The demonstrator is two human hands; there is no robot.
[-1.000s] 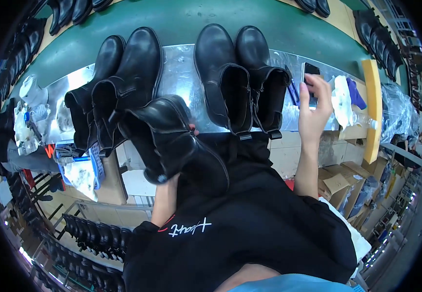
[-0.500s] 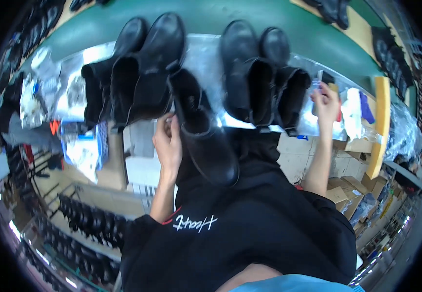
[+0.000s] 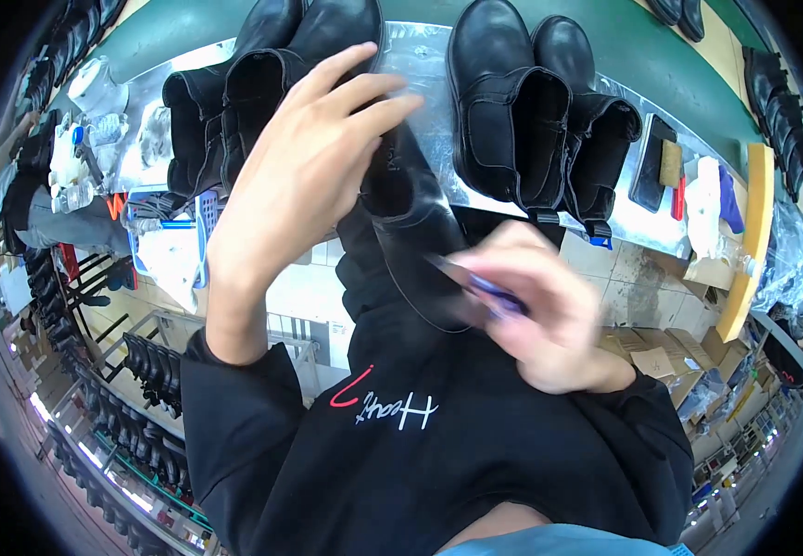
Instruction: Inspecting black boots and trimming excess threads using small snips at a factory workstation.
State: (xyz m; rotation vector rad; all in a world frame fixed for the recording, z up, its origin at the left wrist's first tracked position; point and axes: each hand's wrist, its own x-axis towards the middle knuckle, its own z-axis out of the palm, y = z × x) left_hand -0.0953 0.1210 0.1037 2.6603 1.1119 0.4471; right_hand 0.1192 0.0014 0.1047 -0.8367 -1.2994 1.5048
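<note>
A black ankle boot (image 3: 417, 248) lies toe toward me at the bench's near edge, its shaft pointing away. Over its shaft, my left hand (image 3: 295, 162) has its fingers stretched out and apart; whether it touches the boot I cannot tell. My right hand (image 3: 550, 310) is closed beside the boot's toe, gripping a small purple-handled tool (image 3: 499, 295) with a thin pointed tip. Motion blurs this tool, so its exact kind is unclear. Two more black boots (image 3: 489, 56) stand to the right, and another pair (image 3: 336, 32) at the left, partly behind my left hand.
The metal bench top (image 3: 420, 51) carries a dark phone-like slab (image 3: 650, 171), a red-handled item (image 3: 678, 197) and a white cloth (image 3: 701, 208) at right. A yellow wooden bar (image 3: 744, 255) stands farther right. A blue basket (image 3: 207, 227) and plastic bottles (image 3: 77, 195) are at left.
My right hand has come from the bench's right side to the boot's toe, now with the purple-handled tool. My left hand has risen from beside the boot to over its shaft, fingers spreading.
</note>
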